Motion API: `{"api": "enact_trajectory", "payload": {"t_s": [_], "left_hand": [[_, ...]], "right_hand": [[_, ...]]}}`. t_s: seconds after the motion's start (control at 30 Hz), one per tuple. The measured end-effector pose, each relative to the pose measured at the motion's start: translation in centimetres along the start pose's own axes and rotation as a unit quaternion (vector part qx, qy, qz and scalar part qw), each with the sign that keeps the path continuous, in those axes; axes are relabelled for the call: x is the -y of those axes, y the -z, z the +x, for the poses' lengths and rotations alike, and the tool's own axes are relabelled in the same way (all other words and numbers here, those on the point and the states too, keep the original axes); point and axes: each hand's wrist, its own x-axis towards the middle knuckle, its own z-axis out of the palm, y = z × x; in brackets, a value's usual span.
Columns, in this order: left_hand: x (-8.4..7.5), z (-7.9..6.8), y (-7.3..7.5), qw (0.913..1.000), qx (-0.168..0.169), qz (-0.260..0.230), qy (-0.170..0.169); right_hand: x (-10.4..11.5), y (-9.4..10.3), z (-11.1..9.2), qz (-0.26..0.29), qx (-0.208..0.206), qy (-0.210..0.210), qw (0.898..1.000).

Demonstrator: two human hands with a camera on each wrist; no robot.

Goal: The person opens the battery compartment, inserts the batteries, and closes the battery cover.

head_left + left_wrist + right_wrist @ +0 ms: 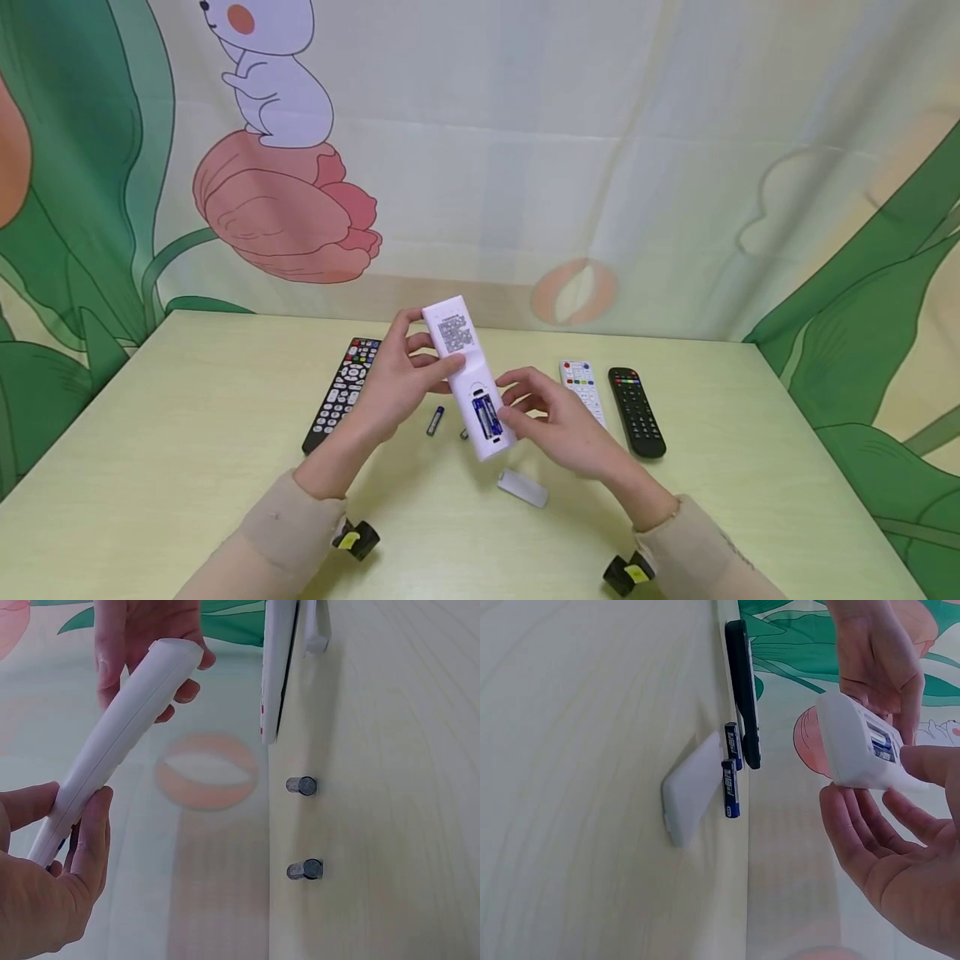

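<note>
A white remote control (pixel 472 373) is held tilted above the table, back side up. My left hand (pixel 397 375) grips its upper part, thumb across the back below a printed label. At the lower end my right hand (pixel 558 421) holds the edge, its thumb by the uncovered battery compartment and fingers underneath in the right wrist view. Two blue-and-silver batteries (pixel 487 416) lie side by side in that compartment. Below, the white battery cover (pixel 522 488) rests on the table. Two loose batteries stand out in the right wrist view, one (pixel 730 787) nearer than the other (pixel 733 741).
On the left of the table (pixel 187 433) lies a long black remote (pixel 341 396), partly hidden by my left arm. To the right are a white remote (pixel 580 385), partly behind my right hand, and a black one (pixel 637 412). A printed curtain (pixel 480 167) hangs behind the table.
</note>
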Motion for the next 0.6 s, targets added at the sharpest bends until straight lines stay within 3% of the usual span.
{"api": "enact_trajectory", "payload": {"t_s": [0.27,0.4,0.6], "left_hand": [[0.05,-0.05,0.44,1.0,-0.004,0.006,-0.002],[0.23,-0.01,0.63,0.9999,-0.008,0.01,0.001],[0.32,-0.06,0.82,0.9998,-0.008,0.016,-0.002]], "right_hand": [[-0.5,0.61,-0.21,-0.03,0.0,-0.018,0.999],[-0.38,0.8,-0.42,-0.087,0.034,-0.037,0.995],[-0.57,0.59,-0.55,-0.176,0.086,-0.041,0.98]]}}
